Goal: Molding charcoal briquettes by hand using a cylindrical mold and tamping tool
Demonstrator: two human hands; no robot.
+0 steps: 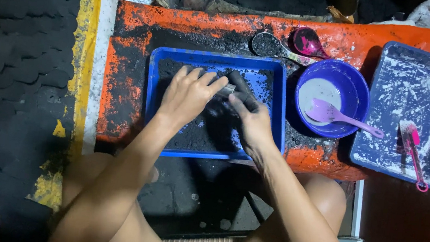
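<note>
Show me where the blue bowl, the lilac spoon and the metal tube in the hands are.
blue bowl (359, 84): head view, on its right inner wall.
lilac spoon (323, 111): head view, on its flat blade inside the bowl.
metal tube (227, 89): head view, on the grey part showing between both hands.

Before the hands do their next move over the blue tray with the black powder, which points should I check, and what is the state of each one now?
1. Both hands over the blue tray: ok; left hand and right hand are inside its rim.
2. Dark cylinder held: ok, gripped between both hands.
3. Black powder in the tray: ok, though some lies on the orange table.
4. Blue bowl upright, purple spoon inside: ok.
5. Cylinder fully packed: cannot tell.
</note>
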